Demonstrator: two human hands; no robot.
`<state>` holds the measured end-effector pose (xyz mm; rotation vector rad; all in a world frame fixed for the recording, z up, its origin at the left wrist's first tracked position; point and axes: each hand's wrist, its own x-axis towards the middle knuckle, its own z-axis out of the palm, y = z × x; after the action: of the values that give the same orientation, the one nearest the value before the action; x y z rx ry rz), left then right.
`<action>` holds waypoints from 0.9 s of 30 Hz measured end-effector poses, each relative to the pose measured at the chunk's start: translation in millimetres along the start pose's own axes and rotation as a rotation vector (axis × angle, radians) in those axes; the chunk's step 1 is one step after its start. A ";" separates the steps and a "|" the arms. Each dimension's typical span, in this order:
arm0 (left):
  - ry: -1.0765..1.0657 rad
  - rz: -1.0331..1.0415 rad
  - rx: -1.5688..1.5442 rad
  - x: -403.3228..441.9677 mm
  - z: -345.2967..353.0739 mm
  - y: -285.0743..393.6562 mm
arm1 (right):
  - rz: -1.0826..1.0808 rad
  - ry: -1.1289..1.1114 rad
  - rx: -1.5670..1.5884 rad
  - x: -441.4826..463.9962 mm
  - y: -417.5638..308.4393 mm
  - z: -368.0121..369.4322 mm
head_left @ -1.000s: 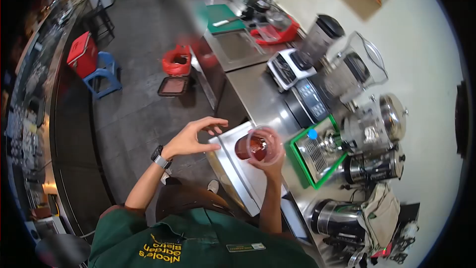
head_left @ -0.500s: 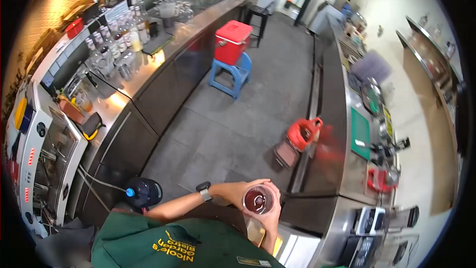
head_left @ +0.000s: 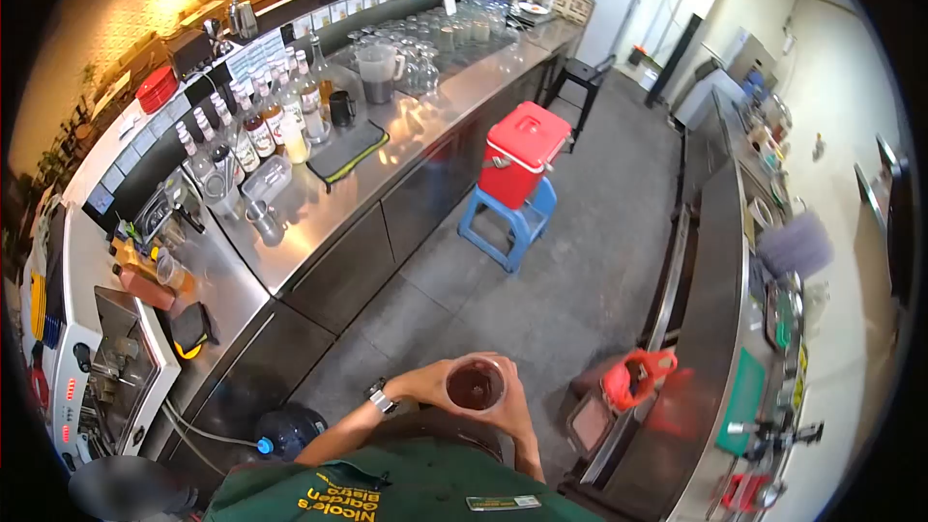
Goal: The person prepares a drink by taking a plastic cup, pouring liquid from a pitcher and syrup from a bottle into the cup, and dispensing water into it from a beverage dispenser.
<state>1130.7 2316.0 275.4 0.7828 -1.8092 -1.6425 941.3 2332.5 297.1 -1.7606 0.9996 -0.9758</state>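
A clear cup (head_left: 475, 385) of dark reddish liquid is between my two hands, close in front of my body. Its open rim faces up toward me. My left hand (head_left: 431, 387), with a watch (head_left: 380, 395) at the wrist, wraps the cup's left side. Around the right side curls my right hand (head_left: 515, 412). Both hands are closed on the cup, and the fingers on its far side are partly hidden. Below it, the green shirt (head_left: 425, 483) with yellow lettering fills the lower edge of the view.
On the left runs a steel counter (head_left: 319, 222) with syrup bottles (head_left: 256, 130), a pitcher (head_left: 378, 72) and glasses. A red cooler box (head_left: 522, 150) sits on a blue stool (head_left: 507, 232) in the aisle. A bin with a red bag (head_left: 633, 382) stands by the right counter. Near my left is a water jug (head_left: 290, 430).
The view has turned left and up, so the cooler and bin appear farther right and lower. Both hands keep hold of the cup, whose liquid surface looks calmer.
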 end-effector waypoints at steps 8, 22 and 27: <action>0.296 0.049 -0.005 95.1 -170.3 8.3 | -0.146 -0.234 -0.124 243.4 18.3 -27.2; 0.389 -0.031 0.185 194.5 -478.4 -39.9 | -0.189 -0.285 0.038 552.7 114.1 51.4; 0.547 -0.087 0.244 206.0 -545.1 -53.3 | -0.068 -0.396 0.178 633.9 148.7 82.5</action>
<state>1400.7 1796.9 273.9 1.2889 -1.6007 -1.1125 1217.2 1737.9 264.0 -1.7562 0.5871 -0.6942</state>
